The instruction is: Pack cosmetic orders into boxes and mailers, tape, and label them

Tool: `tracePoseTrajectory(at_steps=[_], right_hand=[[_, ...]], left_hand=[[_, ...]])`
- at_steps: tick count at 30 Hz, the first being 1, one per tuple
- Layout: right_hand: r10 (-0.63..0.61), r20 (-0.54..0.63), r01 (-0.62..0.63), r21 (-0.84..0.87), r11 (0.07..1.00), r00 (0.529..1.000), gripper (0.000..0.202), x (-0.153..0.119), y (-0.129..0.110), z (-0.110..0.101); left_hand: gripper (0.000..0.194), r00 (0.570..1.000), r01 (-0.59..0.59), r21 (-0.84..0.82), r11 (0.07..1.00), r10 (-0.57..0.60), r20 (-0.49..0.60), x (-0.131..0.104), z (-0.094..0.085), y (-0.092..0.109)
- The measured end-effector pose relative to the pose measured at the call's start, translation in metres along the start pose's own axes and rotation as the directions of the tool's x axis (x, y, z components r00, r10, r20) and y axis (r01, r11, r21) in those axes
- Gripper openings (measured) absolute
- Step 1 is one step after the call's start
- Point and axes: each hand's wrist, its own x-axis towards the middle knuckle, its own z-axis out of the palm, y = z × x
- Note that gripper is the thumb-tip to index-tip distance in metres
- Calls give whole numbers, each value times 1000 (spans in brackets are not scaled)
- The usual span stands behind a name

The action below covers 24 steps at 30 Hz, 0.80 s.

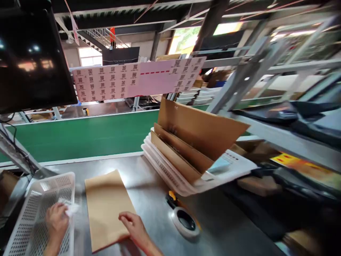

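Observation:
At the lower left, my left hand [57, 222] is over a white perforated plastic basket [70, 181]. Its fingers are closed on a small crumpled white piece [71, 209], blurred, so I cannot tell whether it is paper or plastic. My right hand [135, 227] rests at the lower right edge of a flat brown cardboard piece [106, 202], its fingers loosely bent and apart, gripping nothing I can see. The cardboard lies on the metal tabletop [154, 199], just right of the basket.
Right of the cardboard lie a roll of tape [176, 217] and a yellow-and-black tool [172, 199]. Behind them, stacked white baskets [167, 174] hold upright cardboard sheets [197, 124]. A dark monitor [32, 57] hangs upper left; a label-covered pink board [157, 78] spans the back.

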Motion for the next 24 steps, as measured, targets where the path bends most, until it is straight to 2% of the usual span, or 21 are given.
tracePoseTrajectory(at_steps=[1, 2, 4, 5, 7, 8, 9, 10, 11, 12, 14, 15, 16, 17, 19, 20, 21, 22, 24], right_hand=[[42, 26, -44, 86, 995, 999, 46, 6, -9, 2], [89, 59, -98, 184, 978, 994, 52, 12, -17, 5], [162, 179, -218, 369, 903, 971, 60, 24, -34, 10], [167, 269, -272, 422, 865, 949, 60, 30, -42, 13], [134, 410, -325, 440, 837, 902, 54, 40, -53, 18], [117, 425, -313, 428, 847, 898, 50, 43, -56, 19], [109, 408, -290, 413, 863, 906, 47, 46, -59, 20], [107, 370, -262, 399, 879, 923, 46, 47, -61, 20], [108, 326, -236, 385, 892, 939, 45, 47, -62, 19], [105, 292, -213, 367, 905, 951, 44, 46, -63, 18], [73, 292, -172, 332, 927, 954, 42, 42, -67, 15], [53, 299, -154, 325, 933, 953, 43, 39, -70, 14], [38, 297, -138, 324, 936, 954, 44, 37, -72, 12], [29, 283, -123, 322, 939, 959, 46, 34, -75, 11], [10, 231, -77, 282, 956, 973, 47, 30, -79, 8], [-8, 206, -42, 237, 970, 978, 46, 29, -80, 6], [-35, 194, -2, 186, 983, 980, 45, 27, -81, 4], [-68, 195, 41, 136, 990, 978, 43, 26, -82, 2], [-135, 205, 126, 57, 990, 969, 40, 25, -82, -2]], left_hand=[[24, 981, -165, -20, 986, 162, -109, -7, -9, 23], [24, 929, -333, -40, 942, 320, -188, -16, -15, 48], [25, 788, -597, -98, 796, 558, -261, -38, -21, 99], [23, 723, -684, -127, 718, 644, -250, -50, -21, 123], [18, 651, -759, -198, 621, 707, -276, -70, -19, 160], [17, 641, -768, -239, 594, 715, -281, -78, -18, 172], [20, 650, -759, -286, 584, 702, -290, -84, -17, 180], [24, 680, -732, -340, 590, 671, -297, -87, -17, 185], [30, 733, -677, -403, 615, 611, -299, -89, -17, 188], [37, 804, -591, -477, 651, 523, -282, -88, -19, 190], [48, 946, -315, -648, 694, 285, -155, -83, -23, 194], [50, 986, -132, -726, 675, 165, -26, -78, -25, 198], [50, 988, 59, -777, 627, 75, 135, -73, -27, 202], [48, 955, 233, -793, 563, 21, 296, -69, -28, 205], [42, 849, 473, -757, 452, -2, 529, -62, -30, 212], [41, 807, 534, -731, 425, 3, 591, -61, -31, 213], [42, 785, 559, -716, 417, 11, 620, -60, -32, 214], [42, 781, 558, -715, 420, 26, 624, -60, -34, 214], [42, 803, 507, -743, 436, 73, 591, -60, -36, 213]])
